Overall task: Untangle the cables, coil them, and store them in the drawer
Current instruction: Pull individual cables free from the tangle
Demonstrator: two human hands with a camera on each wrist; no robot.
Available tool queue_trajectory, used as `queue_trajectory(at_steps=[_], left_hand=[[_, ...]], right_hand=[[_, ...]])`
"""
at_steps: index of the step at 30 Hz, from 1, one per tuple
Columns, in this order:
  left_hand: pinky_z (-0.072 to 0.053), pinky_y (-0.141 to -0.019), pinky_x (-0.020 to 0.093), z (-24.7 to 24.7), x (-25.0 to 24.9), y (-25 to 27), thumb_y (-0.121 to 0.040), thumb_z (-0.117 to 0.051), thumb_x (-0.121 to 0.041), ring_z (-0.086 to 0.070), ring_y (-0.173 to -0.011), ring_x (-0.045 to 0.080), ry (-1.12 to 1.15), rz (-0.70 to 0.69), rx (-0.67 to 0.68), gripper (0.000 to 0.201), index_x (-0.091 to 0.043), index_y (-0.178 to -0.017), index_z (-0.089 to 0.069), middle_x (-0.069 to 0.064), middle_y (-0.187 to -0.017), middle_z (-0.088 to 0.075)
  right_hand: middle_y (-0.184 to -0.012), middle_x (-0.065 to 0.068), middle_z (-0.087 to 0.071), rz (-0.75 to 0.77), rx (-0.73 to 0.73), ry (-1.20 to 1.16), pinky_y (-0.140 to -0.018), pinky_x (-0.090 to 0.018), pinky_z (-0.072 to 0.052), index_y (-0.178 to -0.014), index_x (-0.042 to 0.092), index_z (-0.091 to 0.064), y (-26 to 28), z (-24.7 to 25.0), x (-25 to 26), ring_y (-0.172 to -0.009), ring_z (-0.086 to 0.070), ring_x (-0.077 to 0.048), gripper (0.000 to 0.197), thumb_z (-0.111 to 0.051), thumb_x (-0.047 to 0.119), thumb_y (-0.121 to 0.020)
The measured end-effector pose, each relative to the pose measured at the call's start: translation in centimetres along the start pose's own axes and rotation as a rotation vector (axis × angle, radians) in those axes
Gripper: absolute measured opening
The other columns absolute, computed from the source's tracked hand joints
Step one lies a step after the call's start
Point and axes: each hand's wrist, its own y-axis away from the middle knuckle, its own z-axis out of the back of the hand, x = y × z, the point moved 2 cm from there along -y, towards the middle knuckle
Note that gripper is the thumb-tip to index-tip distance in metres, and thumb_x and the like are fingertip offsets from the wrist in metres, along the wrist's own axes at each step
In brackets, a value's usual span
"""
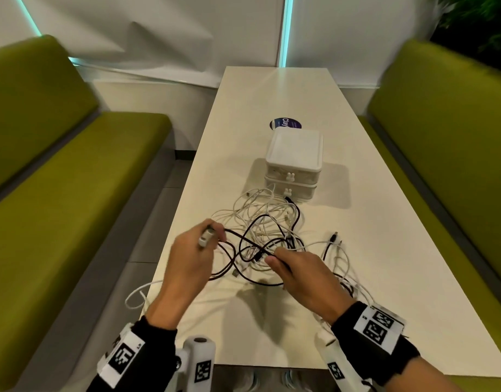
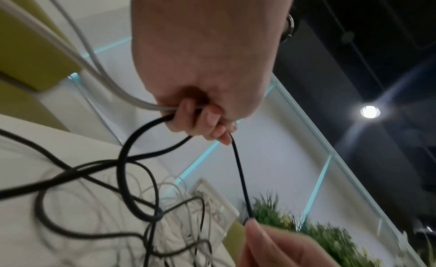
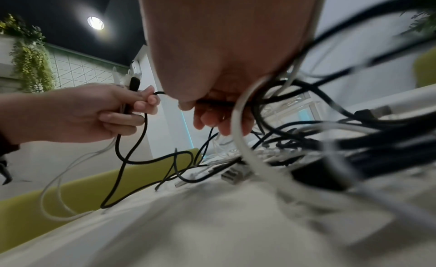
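Right now a tangle of cables [image 1: 266, 230] lies in the middle of the long cream surface [image 1: 371, 250], just in front of a small white two-drawer box [image 1: 293, 165] whose drawers are both closed. Thin white leads and thicker dark braided ones loop over and through each other, with several plug ends poking out; one white loop hangs over the near left edge, and a dark plug [image 1: 334, 237] lies off to the right of the heap.

The left hand [image 1: 187, 261] is raised above the surface, its grip clamped on a white plug end [image 1: 205, 239] together with dark and white strands; the left wrist view shows its fingers [image 2: 200, 120] curled round them. The right hand [image 1: 303, 275] pinches a dark cable [image 1: 235, 241] between thumb and fingers, and that strand runs taut between the two hands. Green bench seats [image 1: 59, 193] flank the surface on both sides.
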Motion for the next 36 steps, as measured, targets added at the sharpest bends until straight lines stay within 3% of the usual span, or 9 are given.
queue_trajectory(at_steps=[5, 8, 13, 15, 19, 23, 25, 32, 36], left_hand=[[-0.031, -0.051, 0.029, 1.1, 1.1, -0.5, -0.102, -0.041, -0.031, -0.041, -0.050, 0.010, 0.041, 0.122, -0.150, 0.036, -0.026, -0.072, -0.058, -0.010, -0.067, -0.059], [-0.037, -0.059, 0.027, 0.5, 1.8, -0.3, -0.103, -0.041, -0.032, -0.049, -0.064, 0.012, 0.005, 0.106, -0.162, 0.027, -0.032, -0.086, -0.062, -0.011, -0.087, -0.066], [-0.039, -0.079, 0.000, -0.5, -0.7, 1.2, -0.102, -0.044, -0.006, -0.053, -0.099, -0.017, 0.019, -0.235, -0.098, 0.041, -0.026, -0.137, -0.051, -0.016, -0.132, -0.054], [-0.049, -0.071, 0.008, -1.0, -1.6, 2.1, -0.095, -0.041, -0.001, -0.059, -0.092, -0.009, 0.030, -0.358, -0.035, 0.058, -0.028, -0.147, -0.038, -0.018, -0.145, -0.043], [-0.054, -0.059, 0.020, -1.6, -2.6, 3.1, -0.102, -0.029, -0.030, -0.056, -0.073, -0.007, 0.081, -0.531, 0.055, 0.047, -0.027, -0.149, -0.035, -0.014, -0.159, -0.026], [-0.052, -0.077, 0.019, -3.4, -1.4, 2.6, -0.077, -0.045, 0.009, -0.060, -0.100, 0.000, -0.095, -0.396, 0.368, 0.088, -0.045, -0.146, -0.034, -0.028, -0.150, -0.034], [-0.049, -0.089, 0.025, -4.2, -0.7, 2.5, -0.074, -0.045, 0.011, -0.056, -0.112, 0.006, -0.206, -0.311, 0.457, 0.090, -0.049, -0.142, -0.036, -0.024, -0.140, -0.048], [-0.047, -0.090, 0.027, -3.8, 0.1, 1.7, -0.083, -0.051, 0.003, -0.061, -0.105, 0.007, -0.179, -0.232, 0.440, 0.048, -0.035, -0.109, -0.064, -0.017, -0.112, -0.068], [-0.045, -0.075, 0.015, -1.6, -0.1, 0.2, -0.084, -0.053, 0.005, -0.063, -0.089, 0.003, -0.111, -0.244, 0.259, 0.041, -0.034, -0.091, -0.065, -0.019, -0.091, -0.069]], right_hand=[[-0.058, 0.010, -0.042, -0.006, -0.018, 0.034, -0.061, -0.038, -0.042, -0.075, 0.026, -0.034, -0.2, 0.0, 0.0, -0.061, -0.048, -0.022, 0.035, -0.033, 0.049, -0.102], [-0.062, 0.005, -0.050, -0.031, 0.008, 0.064, -0.064, -0.041, -0.044, -0.078, 0.026, -0.035, -0.1, -0.1, 0.4, -0.068, -0.054, -0.029, 0.033, -0.030, 0.049, -0.102], [-0.077, -0.006, -0.065, -0.042, 0.034, 0.112, -0.063, -0.039, -0.044, -0.081, 0.024, -0.039, -0.1, -0.2, 0.7, -0.076, -0.059, -0.033, 0.033, -0.029, 0.049, -0.102], [-0.076, -0.006, -0.065, -0.043, 0.040, 0.106, -0.063, -0.039, -0.046, -0.083, 0.026, -0.042, -0.2, -0.1, 0.9, -0.075, -0.059, -0.032, 0.033, -0.029, 0.050, -0.101], [-0.067, -0.003, -0.062, -0.012, 0.023, 0.094, -0.060, -0.041, -0.048, -0.080, 0.024, -0.040, 0.1, -0.3, 0.7, -0.066, -0.058, -0.029, 0.045, -0.020, 0.060, -0.097], [-0.079, -0.003, -0.070, 0.052, 0.003, 0.084, -0.062, -0.040, -0.047, -0.090, 0.023, -0.053, -0.1, -0.2, 0.9, -0.072, -0.062, -0.028, 0.052, -0.015, 0.058, -0.093], [-0.082, -0.003, -0.070, 0.087, 0.020, 0.074, -0.063, -0.040, -0.046, -0.092, 0.022, -0.053, 0.0, 0.0, 1.2, -0.074, -0.061, -0.029, 0.053, -0.013, 0.057, -0.091], [-0.072, 0.004, -0.062, 0.099, 0.001, 0.093, -0.058, -0.035, -0.037, -0.086, 0.025, -0.050, 0.4, -0.2, 0.9, -0.067, -0.056, -0.023, 0.059, -0.010, 0.067, -0.093], [-0.063, 0.011, -0.047, 0.013, 0.019, 0.057, -0.060, -0.038, -0.042, -0.077, 0.028, -0.039, 0.0, 0.4, 0.7, -0.065, -0.054, -0.019, 0.045, -0.019, 0.067, -0.089]])
